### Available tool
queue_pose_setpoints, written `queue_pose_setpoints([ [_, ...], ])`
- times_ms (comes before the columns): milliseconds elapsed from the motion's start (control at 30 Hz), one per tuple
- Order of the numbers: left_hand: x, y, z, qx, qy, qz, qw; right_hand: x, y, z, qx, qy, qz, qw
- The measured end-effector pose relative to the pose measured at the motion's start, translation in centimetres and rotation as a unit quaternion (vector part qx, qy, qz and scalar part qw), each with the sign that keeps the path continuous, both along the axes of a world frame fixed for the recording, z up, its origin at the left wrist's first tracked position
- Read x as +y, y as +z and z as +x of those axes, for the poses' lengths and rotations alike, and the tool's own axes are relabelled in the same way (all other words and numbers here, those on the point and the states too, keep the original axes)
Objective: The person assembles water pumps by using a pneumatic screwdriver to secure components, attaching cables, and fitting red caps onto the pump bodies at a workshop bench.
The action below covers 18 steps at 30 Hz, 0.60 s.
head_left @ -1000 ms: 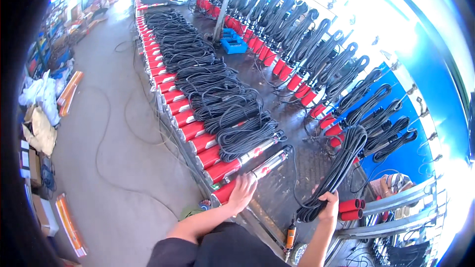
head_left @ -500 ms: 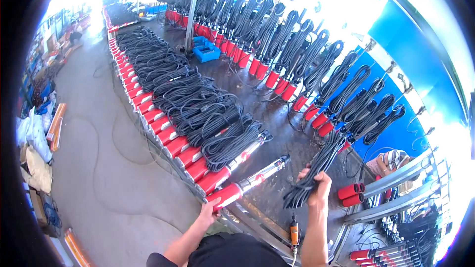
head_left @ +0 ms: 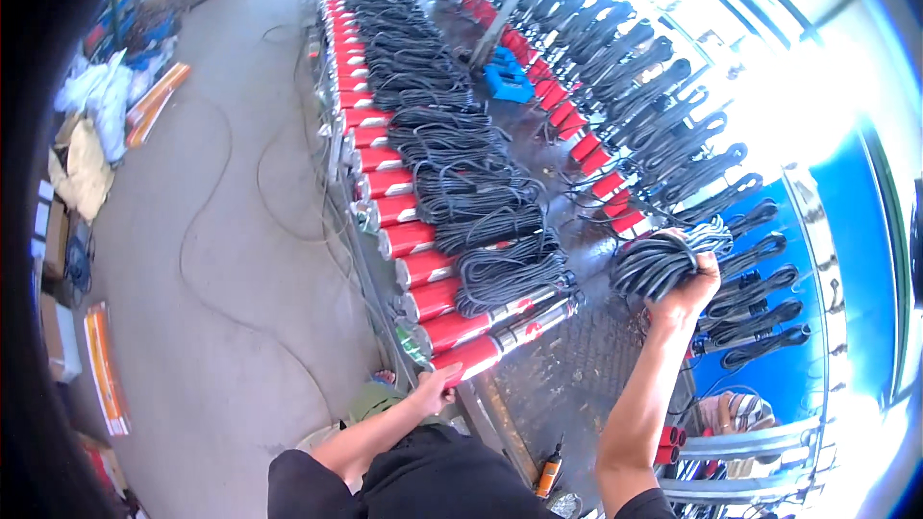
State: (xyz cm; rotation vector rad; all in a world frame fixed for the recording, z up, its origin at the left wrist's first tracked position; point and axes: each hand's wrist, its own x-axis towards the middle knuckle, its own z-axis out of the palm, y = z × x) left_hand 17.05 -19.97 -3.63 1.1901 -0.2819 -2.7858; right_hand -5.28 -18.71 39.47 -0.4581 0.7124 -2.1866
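My left hand [head_left: 437,391] is closed round the red end of a slim red-and-silver tubular pump [head_left: 473,356]. This pump lies at the near end of a row of similar pumps [head_left: 428,302], close beside its neighbour. My right hand [head_left: 688,290] grips a looped bundle of black cable [head_left: 658,267], raised above the dark table to the right of the pump. Coiled black cables [head_left: 510,274] rest on top of the pumps in the row. Where the held cable's ends run cannot be made out.
Another row of red-ended pumps [head_left: 608,185] with hanging cable coils lines the table's far side. A blue bin [head_left: 508,77] stands by a metal post [head_left: 510,14]. An orange-and-black tool [head_left: 549,474] is near the front edge. A loose hose [head_left: 183,250] crosses the floor at left.
The view has turned, so the rows sit differently in it. My left hand has brought its pump closer against the row. My right hand has lifted the cable bundle farther away from me.
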Motion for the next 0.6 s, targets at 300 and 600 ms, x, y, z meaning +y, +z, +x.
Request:
queue_pose_setpoints([
  [300,-1.1,-0.9,-0.8,0.009,-0.115,-0.076,0.99,2.0,-3.0,-0.5,-0.171,0.121,-0.034,0.977],
  [600,-4.3,14.3,-3.8,-0.085,-0.017,-0.247,0.965,3.7,-6.7,4.5,-0.207,0.099,-0.01,0.973],
])
